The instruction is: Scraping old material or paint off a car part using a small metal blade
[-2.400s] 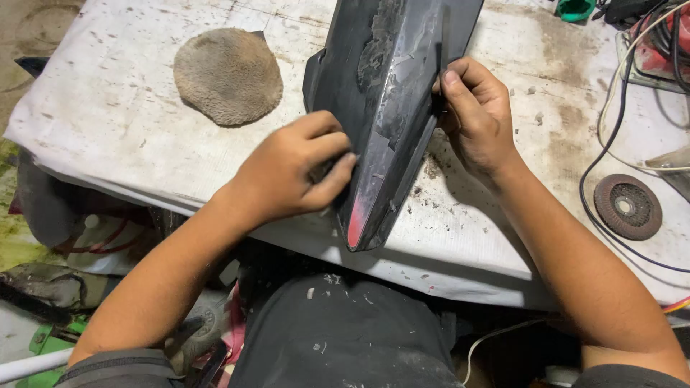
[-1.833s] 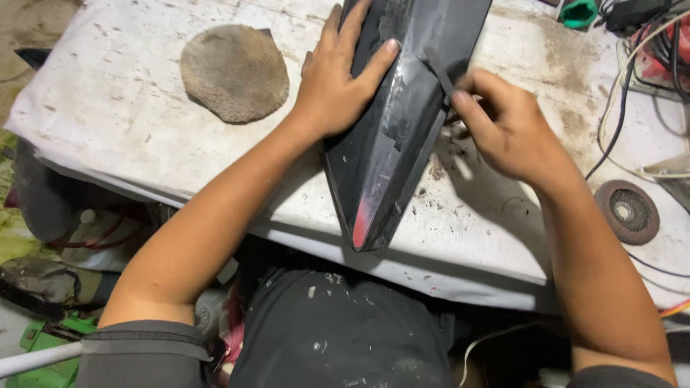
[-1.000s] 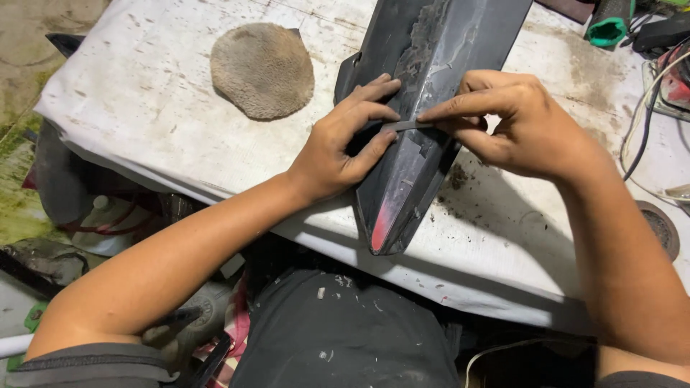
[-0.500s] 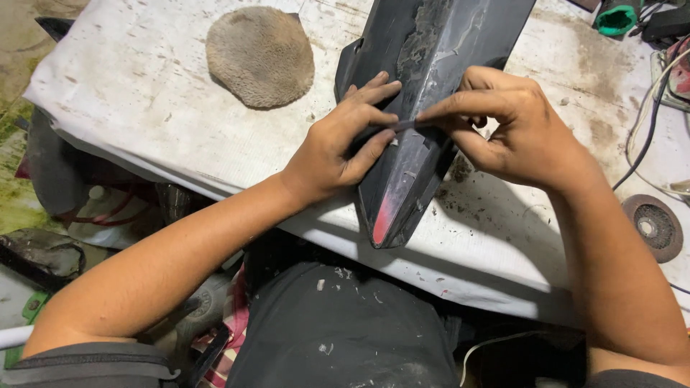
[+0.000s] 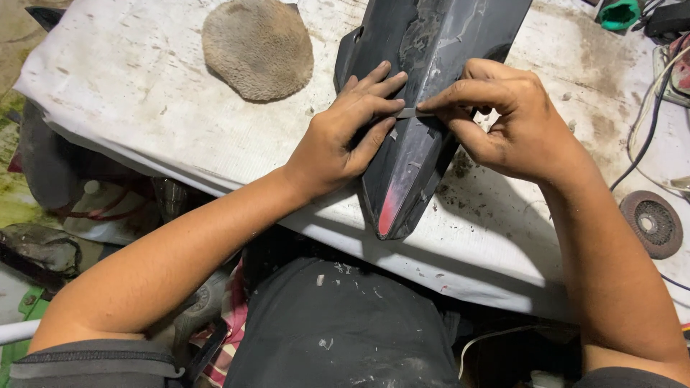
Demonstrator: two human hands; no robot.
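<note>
A long black plastic fairing panel (image 5: 413, 165) with a red tip lies on the white-covered workbench (image 5: 144, 122), pointing toward me. My left hand (image 5: 345, 140) lies flat on the panel's left side, fingers spread, and its fingertips touch one end of a small thin strip (image 5: 406, 113). My right hand (image 5: 503, 122) pinches the other end of that strip between thumb and forefinger, right on the panel's ridge.
A round tan fuzzy pad (image 5: 257, 47) rests at the back left of the bench. At the right lie a grinding disc (image 5: 652, 223), black and coloured cables (image 5: 647, 136) and a green object (image 5: 619, 14). Clutter fills the floor at left.
My left hand slid from the panel's edge up onto its face, then down beside my right hand. Both hands came together on the thin strip at the ridge and have stayed there.
</note>
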